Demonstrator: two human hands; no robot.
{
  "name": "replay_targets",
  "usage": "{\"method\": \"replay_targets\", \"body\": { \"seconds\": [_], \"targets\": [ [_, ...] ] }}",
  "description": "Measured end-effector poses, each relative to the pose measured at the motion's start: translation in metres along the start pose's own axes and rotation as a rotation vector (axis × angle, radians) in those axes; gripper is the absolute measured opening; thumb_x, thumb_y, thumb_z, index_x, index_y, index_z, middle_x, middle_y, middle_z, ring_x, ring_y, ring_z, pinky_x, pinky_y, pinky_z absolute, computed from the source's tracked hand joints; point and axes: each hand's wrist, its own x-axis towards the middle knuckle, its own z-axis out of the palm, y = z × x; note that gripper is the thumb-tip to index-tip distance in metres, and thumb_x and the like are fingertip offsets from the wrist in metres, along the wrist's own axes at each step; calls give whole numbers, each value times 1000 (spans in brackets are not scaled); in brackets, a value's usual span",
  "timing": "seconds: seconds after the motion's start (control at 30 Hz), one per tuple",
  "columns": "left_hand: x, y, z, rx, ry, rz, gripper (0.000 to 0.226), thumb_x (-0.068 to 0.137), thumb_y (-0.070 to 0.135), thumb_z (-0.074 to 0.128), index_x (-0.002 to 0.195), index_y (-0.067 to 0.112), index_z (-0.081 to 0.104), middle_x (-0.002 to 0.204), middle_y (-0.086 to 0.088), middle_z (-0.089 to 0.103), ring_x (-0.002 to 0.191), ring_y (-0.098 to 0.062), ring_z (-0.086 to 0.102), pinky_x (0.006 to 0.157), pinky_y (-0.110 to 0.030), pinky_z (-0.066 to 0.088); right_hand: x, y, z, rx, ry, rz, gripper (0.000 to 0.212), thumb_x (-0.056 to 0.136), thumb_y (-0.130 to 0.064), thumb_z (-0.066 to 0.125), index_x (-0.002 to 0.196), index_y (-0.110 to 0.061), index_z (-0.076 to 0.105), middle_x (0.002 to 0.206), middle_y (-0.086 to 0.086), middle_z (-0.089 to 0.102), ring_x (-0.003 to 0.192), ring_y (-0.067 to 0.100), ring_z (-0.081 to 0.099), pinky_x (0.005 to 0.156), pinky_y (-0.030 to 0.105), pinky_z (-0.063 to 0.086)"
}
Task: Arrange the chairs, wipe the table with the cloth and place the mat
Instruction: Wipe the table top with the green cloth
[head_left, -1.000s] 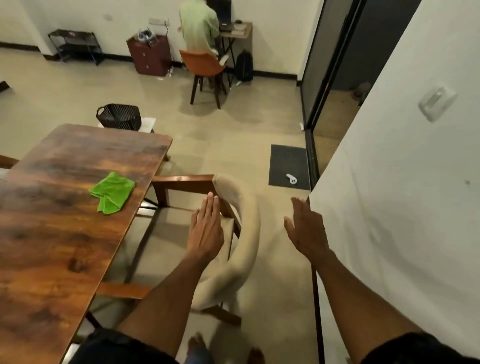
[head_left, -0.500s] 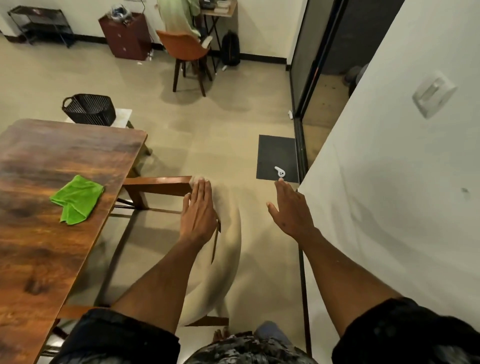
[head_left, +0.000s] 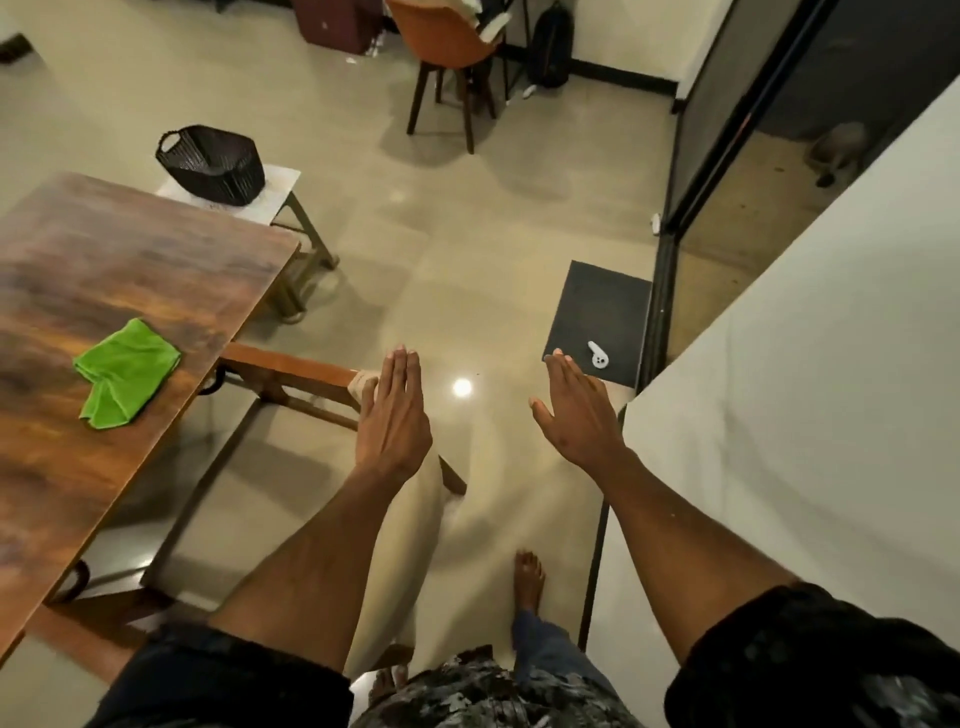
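The chair (head_left: 400, 519) has been pushed further under the desk (head_left: 130, 291); both hands, left (head_left: 394, 415) and right (head_left: 576, 410), are wide and empty. Green cloth (head_left: 127, 373) waits on the desk.

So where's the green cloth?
The cloth lies crumpled on the wooden table, at the left of the head view, near the table's right edge beside the chair.

Home dining room: wooden table (head_left: 130, 270), upholstered chair (head_left: 400, 545), tiled floor (head_left: 467, 234).
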Motion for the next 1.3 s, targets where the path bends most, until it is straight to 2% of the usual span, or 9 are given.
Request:
{"method": "replay_targets", "body": {
  "seconds": [0.13,0.23,0.43,0.6,0.77,0.9,1.0,1.17,1.3],
  "targets": [
    [32,43,8,-56,2,-136,80,104,7,42,173,7,1,182,-10,-6,169,-23,-3,135,-46,9,51,51,-12,-36,-55,-91,66,112,-38,50,165,-6,29,176,15,27,165,28,23,129,43,26],
    [46,63,8,-35,-35,-168,79,106,8,40,173,8,-2,182,-10,-8,169,-23,-6,136,-45,7,86,66,-23,-28,-68,-156,67,112,-39,49,165,-4,29,175,16,29,165,29,24,129,45,26],
    [89,71,-10,12,14,-263,78,106,8,40,173,6,1,182,-12,-6,169,-24,-4,135,-43,7,156,50,-39,0,-49,-314,69,114,-43,42,168,-7,22,178,14,21,167,25,19,130,41,22],
    [128,71,4,16,16,-329,77,106,9,41,173,6,2,182,-12,-5,169,-24,-4,136,-44,8,207,40,-38,34,-59,-412,66,114,-41,43,168,-8,25,177,14,25,166,26,21,130,41,24],
    [179,68,17,-2,0,-376,79,107,11,40,173,7,-2,182,-12,-8,169,-24,-6,136,-45,5,261,54,-41,30,-51,-466,61,115,-38,43,167,-9,29,176,12,28,165,23,25,131,39,23],
    [230,72,0,-60,7,-438,79,105,8,40,173,7,-1,182,-11,-7,169,-24,-5,137,-46,7,309,58,-62,20,-39,-509,62,114,-38,45,166,-9,31,175,12,32,164,23,28,129,38,23],
    [278,75,-14,-75,36,-419,78,107,9,39,173,7,-2,182,-11,-7,169,-24,-5,137,-46,9,354,59,-78,45,10,-521,61,114,-37,45,166,-10,31,175,11,32,164,23,27,130,38,23],
    [326,84,-23,-71,45,-455,77,107,10,39,173,7,-1,182,-11,-6,169,-23,-5,137,-46,11,413,59,-89,48,7,-566,59,115,-36,44,167,-11,32,175,9,32,165,21,27,130,36,22],
    [366,75,-22,-105,90,-555,78,105,7,41,172,6,2,182,-12,-4,169,-24,-3,137,-46,11,463,52,-83,31,-48,-665,62,115,-35,43,169,-9,27,176,11,29,165,22,24,132,36,19]
  ]
}}
